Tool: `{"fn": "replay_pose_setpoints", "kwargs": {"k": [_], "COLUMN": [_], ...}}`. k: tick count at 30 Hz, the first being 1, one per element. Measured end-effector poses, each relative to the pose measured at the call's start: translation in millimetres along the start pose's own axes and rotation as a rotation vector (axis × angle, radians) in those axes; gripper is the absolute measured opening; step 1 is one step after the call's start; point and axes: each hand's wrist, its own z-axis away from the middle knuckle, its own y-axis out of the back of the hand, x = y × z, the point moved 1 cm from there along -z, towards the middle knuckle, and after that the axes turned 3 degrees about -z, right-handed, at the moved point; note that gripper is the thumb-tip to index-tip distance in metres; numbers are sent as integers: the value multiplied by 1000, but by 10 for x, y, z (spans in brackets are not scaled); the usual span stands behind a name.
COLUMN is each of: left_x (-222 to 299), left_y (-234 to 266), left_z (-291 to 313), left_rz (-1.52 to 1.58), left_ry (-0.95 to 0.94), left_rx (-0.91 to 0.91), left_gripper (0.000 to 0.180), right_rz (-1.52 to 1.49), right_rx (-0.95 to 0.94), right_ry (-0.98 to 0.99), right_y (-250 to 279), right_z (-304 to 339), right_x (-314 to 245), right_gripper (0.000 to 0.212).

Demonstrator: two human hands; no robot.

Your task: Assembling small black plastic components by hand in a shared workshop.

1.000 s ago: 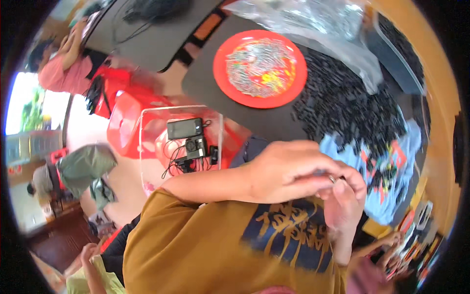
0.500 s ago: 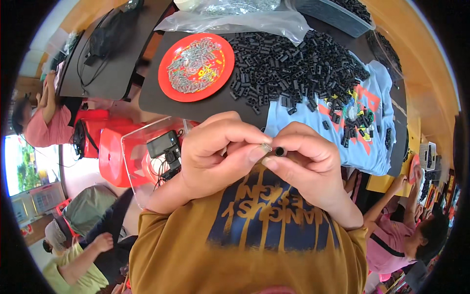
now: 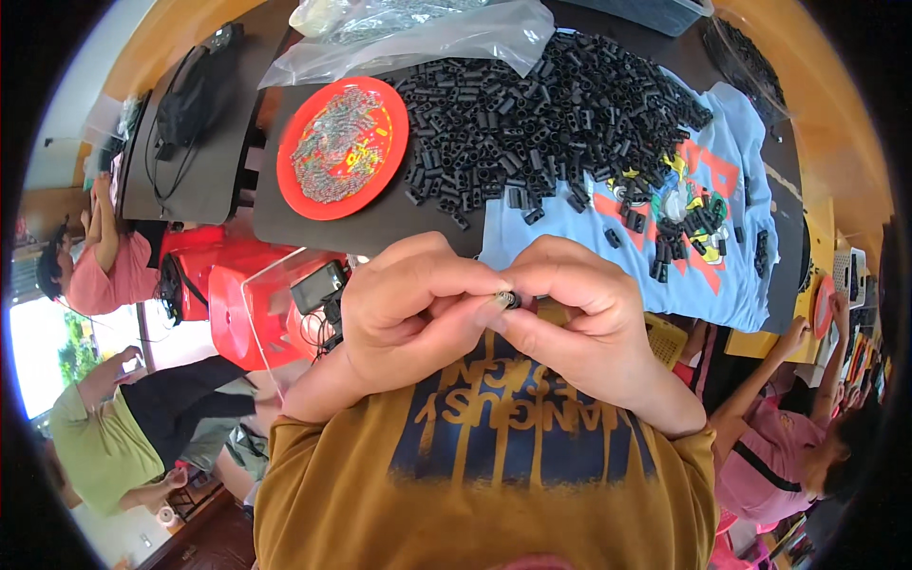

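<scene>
In front of my chest, my left hand (image 3: 408, 309) and my right hand (image 3: 594, 318) meet at the fingertips. Between my left thumb and forefinger is a small metal coil spring (image 3: 503, 297), mostly covered by the fingers. My right thumb and forefinger pinch a small black plastic tube (image 3: 514, 300), of which just the round end shows. The spring sits right at that end; how deep it goes in, I cannot tell. Beyond my hands, a red plate (image 3: 294, 197) carries many loose springs, and a large heap of black plastic pieces (image 3: 532, 133) covers the table.
A light blue printed cloth (image 3: 532, 237) lies under part of the heap. Clear plastic bags (image 3: 456, 43) and a grey bin (image 3: 655, 11) stand at the back. Left are red stools (image 3: 233, 318) and a black device (image 3: 321, 285). Other people sit or stand on both sides.
The spring and the black tube, apart before, have come together at my fingertips. My view has shifted slightly. A person in yellow-green at the left has moved.
</scene>
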Motion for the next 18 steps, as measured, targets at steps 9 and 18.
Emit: {"fn": "replay_pose_setpoints", "kwargs": {"k": [9, 18], "left_x": [2, 61], "left_y": [-84, -91], "left_z": [-51, -68], "left_rz": [-269, 591], "left_ry": [-141, 587], "left_rx": [-53, -36], "left_gripper": [27, 41], "right_rz": [-50, -40], "right_rx": [16, 16], "right_ry": [-34, -47], "right_y": [106, 199], "right_z": [55, 78], "right_x": [47, 42], "right_gripper": [24, 24]}}
